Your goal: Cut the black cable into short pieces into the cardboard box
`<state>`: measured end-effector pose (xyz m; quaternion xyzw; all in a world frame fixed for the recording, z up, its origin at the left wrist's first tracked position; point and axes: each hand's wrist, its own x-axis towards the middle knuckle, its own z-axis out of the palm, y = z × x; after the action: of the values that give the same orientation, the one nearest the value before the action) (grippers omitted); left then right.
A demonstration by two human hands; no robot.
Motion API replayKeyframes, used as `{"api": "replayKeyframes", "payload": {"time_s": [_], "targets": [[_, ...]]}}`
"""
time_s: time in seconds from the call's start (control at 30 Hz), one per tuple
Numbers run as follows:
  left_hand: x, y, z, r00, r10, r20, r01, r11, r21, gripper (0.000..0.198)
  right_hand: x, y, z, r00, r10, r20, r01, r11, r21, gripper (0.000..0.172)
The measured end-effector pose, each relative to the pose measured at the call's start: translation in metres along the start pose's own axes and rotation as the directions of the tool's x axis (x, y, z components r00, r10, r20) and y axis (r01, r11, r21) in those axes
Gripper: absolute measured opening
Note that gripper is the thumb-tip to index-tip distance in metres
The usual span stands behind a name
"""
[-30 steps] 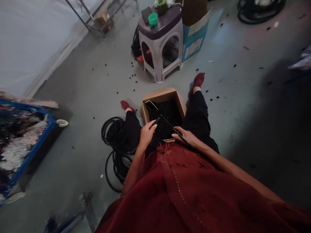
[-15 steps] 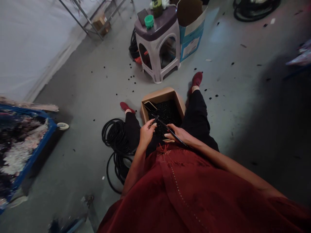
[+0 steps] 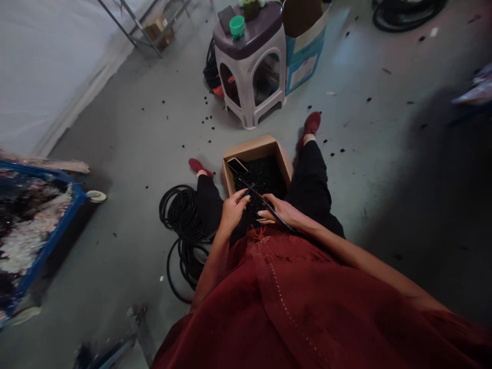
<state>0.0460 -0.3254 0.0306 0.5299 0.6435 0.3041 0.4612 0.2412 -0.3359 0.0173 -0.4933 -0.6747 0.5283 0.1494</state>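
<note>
I sit on the floor with a cardboard box (image 3: 254,146) between my legs. It holds a heap of small black pieces (image 3: 265,177) and a phone (image 3: 238,165) leaning in its left corner. My right hand (image 3: 279,210) is closed round a thin black cable (image 3: 263,200) that runs up and left over the box. My left hand (image 3: 232,209) pinches the cable's far end with its fingertips, just over the box's near edge.
A coil of black cable (image 3: 183,225) lies on the floor by my left leg. Ahead stand a grey plastic stool (image 3: 251,66) with a green cup (image 3: 237,24), and an open blue-and-brown carton (image 3: 305,56). A blue cart (image 3: 42,230) sits at left. Black bits litter the floor.
My right hand has slid left along the cable, closer to my left hand. The left hand's fingertips have come together on the cable's end.
</note>
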Motion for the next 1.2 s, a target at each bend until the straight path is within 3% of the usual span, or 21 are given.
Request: {"api": "replayKeyframes", "payload": {"time_s": [0.27, 0.43, 0.7, 1.03, 1.2], "targets": [[0.0, 0.0, -0.004, 0.999, 0.004, 0.045, -0.005, 0.999, 0.034, 0.039, 0.002, 0.004, 0.003, 1.0, -0.019, -0.004, 0.019, 1.0, -0.016, 0.052], [0.001, -0.001, -0.006, 0.998, 0.015, 0.06, -0.016, 0.999, 0.029, 0.04, 0.005, 0.008, 0.009, 0.997, -0.005, -0.079, 0.001, 0.998, -0.058, 0.043], [-0.002, -0.005, -0.003, 0.996, -0.026, 0.082, 0.03, 0.998, -0.046, 0.044, 0.007, 0.012, 0.01, 0.994, 0.008, -0.106, -0.021, 0.993, -0.113, 0.032], [-0.019, -0.019, -0.034, 0.981, -0.038, 0.191, 0.021, 0.996, 0.09, 0.043, 0.007, 0.011, 0.006, 0.989, 0.06, -0.136, -0.074, 0.993, -0.097, 0.026], [-0.021, -0.03, -0.037, 0.957, -0.096, 0.272, 0.094, 0.995, 0.019, 0.044, 0.007, 0.012, 0.007, 0.989, 0.076, -0.124, -0.09, 0.99, -0.109, 0.026]]}}
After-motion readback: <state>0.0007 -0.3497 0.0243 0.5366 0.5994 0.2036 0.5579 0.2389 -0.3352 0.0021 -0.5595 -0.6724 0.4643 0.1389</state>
